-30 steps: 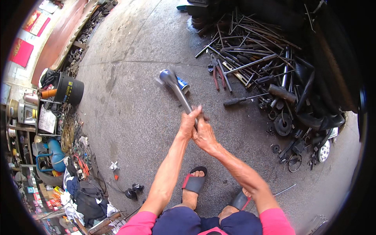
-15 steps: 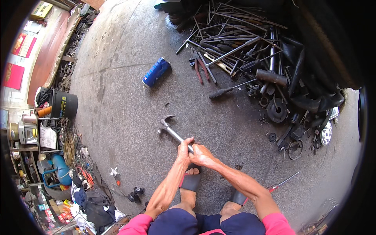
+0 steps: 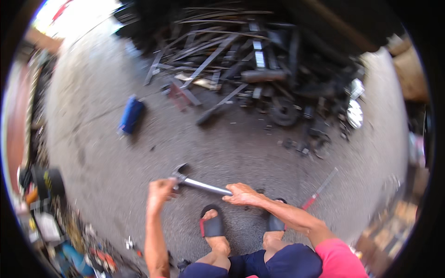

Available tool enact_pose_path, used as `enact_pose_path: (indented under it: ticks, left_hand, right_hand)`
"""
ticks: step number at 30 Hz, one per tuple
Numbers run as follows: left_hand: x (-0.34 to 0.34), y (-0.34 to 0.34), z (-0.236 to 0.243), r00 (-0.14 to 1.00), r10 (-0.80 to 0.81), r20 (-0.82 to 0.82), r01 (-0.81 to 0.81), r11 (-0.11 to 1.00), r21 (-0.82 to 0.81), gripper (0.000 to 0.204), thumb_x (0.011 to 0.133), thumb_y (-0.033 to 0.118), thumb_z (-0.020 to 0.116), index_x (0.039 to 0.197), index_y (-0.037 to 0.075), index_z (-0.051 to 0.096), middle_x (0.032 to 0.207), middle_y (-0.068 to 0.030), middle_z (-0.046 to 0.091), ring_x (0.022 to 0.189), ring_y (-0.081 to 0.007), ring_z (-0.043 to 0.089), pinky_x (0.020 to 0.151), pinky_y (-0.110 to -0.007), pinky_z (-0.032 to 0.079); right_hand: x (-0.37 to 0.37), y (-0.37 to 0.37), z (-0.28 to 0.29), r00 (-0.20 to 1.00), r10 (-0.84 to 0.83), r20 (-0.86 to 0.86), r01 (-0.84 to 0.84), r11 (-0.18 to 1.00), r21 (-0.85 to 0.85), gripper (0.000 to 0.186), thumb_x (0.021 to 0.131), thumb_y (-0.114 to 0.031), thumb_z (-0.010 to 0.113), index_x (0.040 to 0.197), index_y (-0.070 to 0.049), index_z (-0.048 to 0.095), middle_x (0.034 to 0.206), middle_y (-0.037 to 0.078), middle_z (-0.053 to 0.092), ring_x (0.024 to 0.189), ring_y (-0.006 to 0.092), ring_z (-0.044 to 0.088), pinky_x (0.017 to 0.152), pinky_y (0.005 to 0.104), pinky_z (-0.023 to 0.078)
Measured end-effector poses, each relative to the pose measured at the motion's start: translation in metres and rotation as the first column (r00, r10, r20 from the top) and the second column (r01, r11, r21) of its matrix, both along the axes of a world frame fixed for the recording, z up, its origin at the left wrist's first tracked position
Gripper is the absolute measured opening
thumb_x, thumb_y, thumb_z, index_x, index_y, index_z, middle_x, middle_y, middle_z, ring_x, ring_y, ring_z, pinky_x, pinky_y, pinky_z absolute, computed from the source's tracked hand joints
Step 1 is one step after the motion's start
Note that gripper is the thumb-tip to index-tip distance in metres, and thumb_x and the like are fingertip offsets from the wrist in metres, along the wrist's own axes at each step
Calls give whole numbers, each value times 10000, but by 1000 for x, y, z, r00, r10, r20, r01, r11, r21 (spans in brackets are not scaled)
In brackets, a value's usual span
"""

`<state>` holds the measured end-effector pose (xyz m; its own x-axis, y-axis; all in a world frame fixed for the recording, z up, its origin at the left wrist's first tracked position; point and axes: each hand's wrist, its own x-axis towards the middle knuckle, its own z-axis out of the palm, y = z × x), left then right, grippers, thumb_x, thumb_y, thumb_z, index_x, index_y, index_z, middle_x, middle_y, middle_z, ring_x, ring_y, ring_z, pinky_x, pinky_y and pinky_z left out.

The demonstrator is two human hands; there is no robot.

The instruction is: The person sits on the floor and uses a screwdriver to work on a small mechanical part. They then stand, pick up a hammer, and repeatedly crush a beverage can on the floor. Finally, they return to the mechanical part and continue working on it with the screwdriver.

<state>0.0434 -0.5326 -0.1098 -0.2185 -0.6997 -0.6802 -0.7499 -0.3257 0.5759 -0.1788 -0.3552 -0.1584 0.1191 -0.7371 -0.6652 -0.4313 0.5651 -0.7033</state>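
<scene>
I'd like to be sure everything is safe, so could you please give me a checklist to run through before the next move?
1. Right hand closed on the hammer: ok, it grips the handle's end.
2. Left hand placed safely: cannot tell; it is by the hammer's head end, but blur hides whether it touches.
3. Blue can apart from the hammer: ok, it lies on the floor farther ahead.
4. Footwear protective: not ok, I'd say; the sandals are open-toed.
5. Floor beside the feet free of loose tools: not ok; a red-handled tool lies to the right of the right foot.
</scene>
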Motion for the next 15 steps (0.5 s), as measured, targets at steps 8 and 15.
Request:
enact_pose_path:
  ticks: [8,15]
  left_hand:
    - [8,-210,-70,905,80,417,328,494,-805,715,736,239,711,1311,-10,366,1258,-227,463,1128,-406,471,938,-477,383]
    - [8,-250,-80,690,2,724,631,488,-603,724,688,73,571,1373,84,337,1322,-133,462,1209,-331,433,979,-481,365]
  right_hand:
    - [-15,46,-3,996,-20,-88,27,997,72,366,785,-340,612,930,-4,606,799,226,627,795,394,618,690,473,474]
    - [-23,53,14,997,10,-76,-4,997,72,327,813,-284,575,943,14,545,776,208,617,788,381,611,702,484,462]
